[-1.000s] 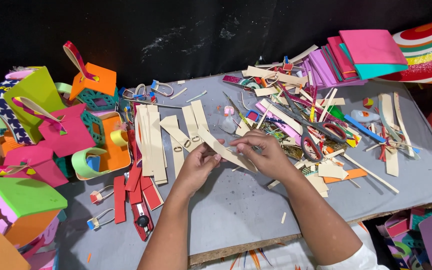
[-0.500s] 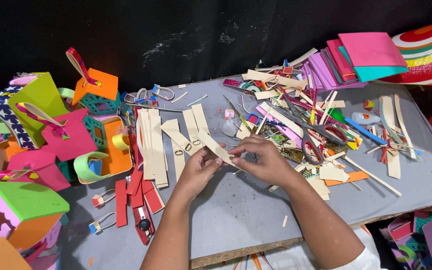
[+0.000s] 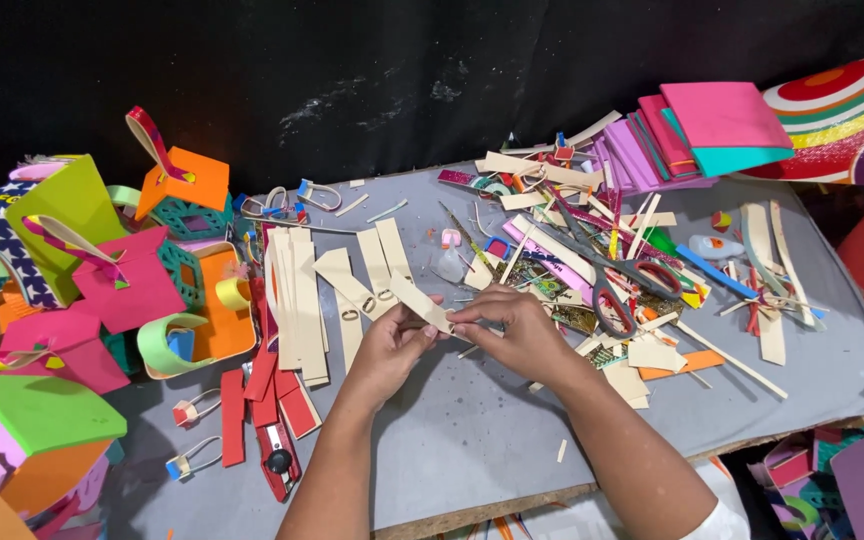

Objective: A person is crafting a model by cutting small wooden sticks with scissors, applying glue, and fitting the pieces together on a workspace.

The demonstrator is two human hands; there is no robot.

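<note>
Pinched between both hands, a cream foam strip (image 3: pixel 420 301) sat just above the bare grey tabletop (image 3: pixel 472 440): the left hand (image 3: pixel 387 350) clenched its near end, the right hand (image 3: pixel 512 325) gripped its far end with fingertips. Left of the strip, a row of cut cream strips (image 3: pixel 297 300) lay finished, while right of it loose offcuts and scissors (image 3: pixel 612 285) suggested cutting remained. Open room lay only toward the tabletop's near edge below the strip; coloured foam boxes (image 3: pixel 112 270) crowded the far left.

Paper boxes (image 3: pixel 102 270) left, strips (image 3: pixel 297 300) centre, scissors (image 3: pixel 612 280) right, sheets (image 3: pixel 712 125) perhaps stacked behind.
</note>
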